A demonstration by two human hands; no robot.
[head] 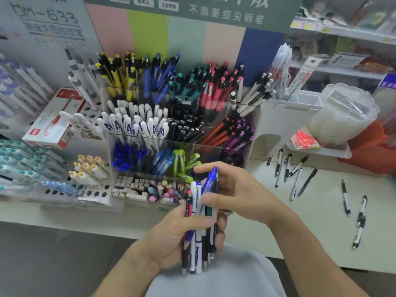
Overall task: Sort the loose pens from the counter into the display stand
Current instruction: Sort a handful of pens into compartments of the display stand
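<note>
My left hand (182, 230) grips a bundle of several pens (198, 243), held upright in front of my body. My right hand (233, 196) pinches a blue pen (209, 181) at the top of that bundle, between thumb and fingers. Behind both hands stands the clear tiered display stand (246, 116), its compartments filled with yellow, blue, teal, red, white, black and purple pens. Several loose pens (289, 170) lie on the white counter to the right, and more loose pens (353, 213) lie farther right.
A red and white pen box (53, 123) lies left of the stand on a perforated white holder (94, 194). Stacked clear plastic containers (342, 114) and an orange item (372, 146) stand at the right. The counter's front edge (85, 228) runs below the stand.
</note>
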